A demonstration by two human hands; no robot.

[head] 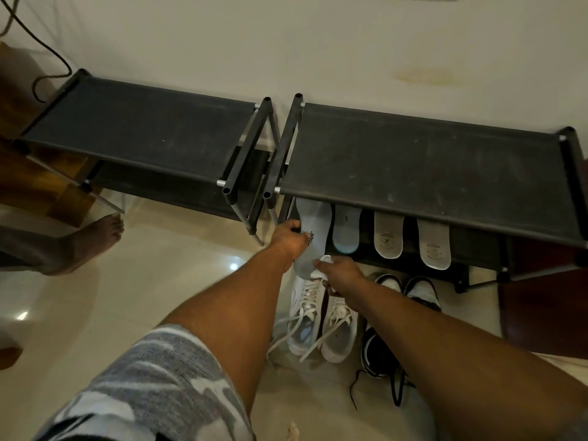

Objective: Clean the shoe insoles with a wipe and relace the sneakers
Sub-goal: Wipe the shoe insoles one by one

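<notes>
The floor point(159, 281) is shiny cream tile. The wall point(318, 43) is plain cream with a yellow stain point(424, 76). A left black cloth shoe rack point(136, 128) and a right black cloth shoe rack point(420, 163) stand side by side against the wall. A black cable point(51, 55) hangs at the top left. A bare foot point(92, 240) stands on the tiles.

The left hand point(289, 238) grips the side of a long grey foam insole point(313, 224) at the front of the right rack. The right hand point(340, 275) pinches a crumpled white wipe point(324, 261) against the insole's near end.

The insole has small black letters that cannot be read whole. A pale blue insole point(346, 230) and two beige insoles point(388, 235) lean beside it, and their marks are too small to read. White sneakers with loose laces point(339, 329) sit on the floor under the hands. Black-and-white sneakers point(423, 292) sit just beside them.
</notes>
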